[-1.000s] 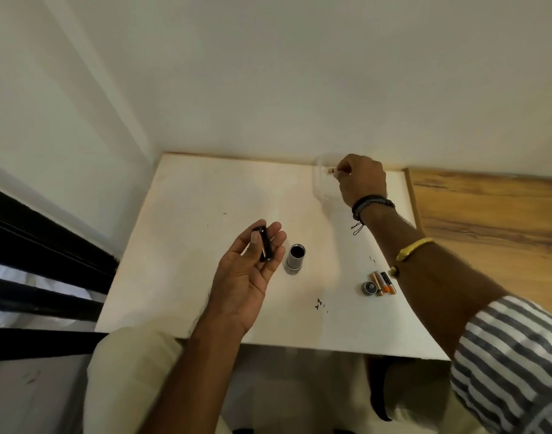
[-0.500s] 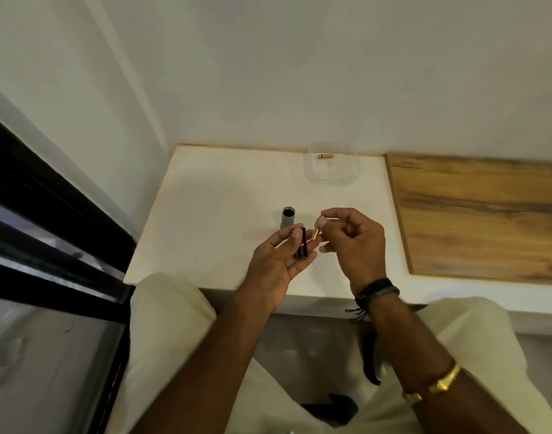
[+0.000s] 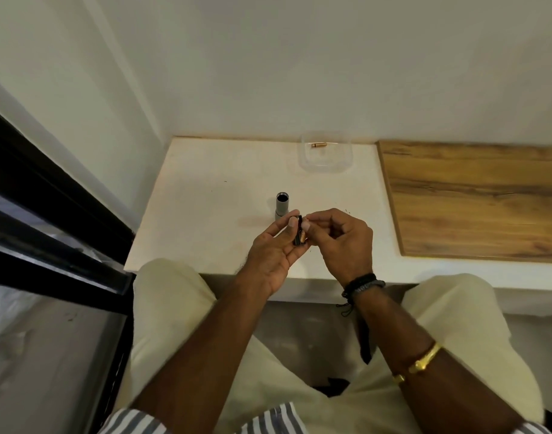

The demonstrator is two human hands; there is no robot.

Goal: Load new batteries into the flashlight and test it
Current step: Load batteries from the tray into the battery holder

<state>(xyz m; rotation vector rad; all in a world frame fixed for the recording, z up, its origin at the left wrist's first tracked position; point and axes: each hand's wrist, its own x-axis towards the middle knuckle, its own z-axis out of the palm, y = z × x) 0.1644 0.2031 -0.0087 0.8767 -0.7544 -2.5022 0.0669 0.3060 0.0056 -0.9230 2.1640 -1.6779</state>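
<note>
Seating a copper-coloured battery (image 3: 303, 235) into the small black battery holder (image 3: 297, 234) looks to be the step in hand, judged from how the two hands meet just above the near edge of the white worktop (image 3: 206, 195). The left hand (image 3: 274, 255) lies palm up, its grip partly closed, with the holder pinched between thumb and fingertips. The right hand (image 3: 342, 242) has its thumb and forefinger closed on the upper end of the battery, pressing it against the holder's side; how far the cell sits in its slot is too small to tell. The grey flashlight body (image 3: 282, 205) stands upright on the worktop just beyond the fingers, open end up, apart from both hands. Farther back, near the wall, a clear plastic container (image 3: 326, 162) holds one more copper-coloured battery (image 3: 319, 145). A wooden board (image 3: 475, 202) lies well to the right. The main risk is polarity: the terminal markings cannot be read from here, and a cell put in backwards would leave the light dead at the test. The pinch on both parts is light and on small surfaces, so a hard push could pop the battery out, or slip the holder from the left fingertips into the lap or onto the floor. The standing body is close enough that a stray knuckle could tip it and set it rolling.
</note>
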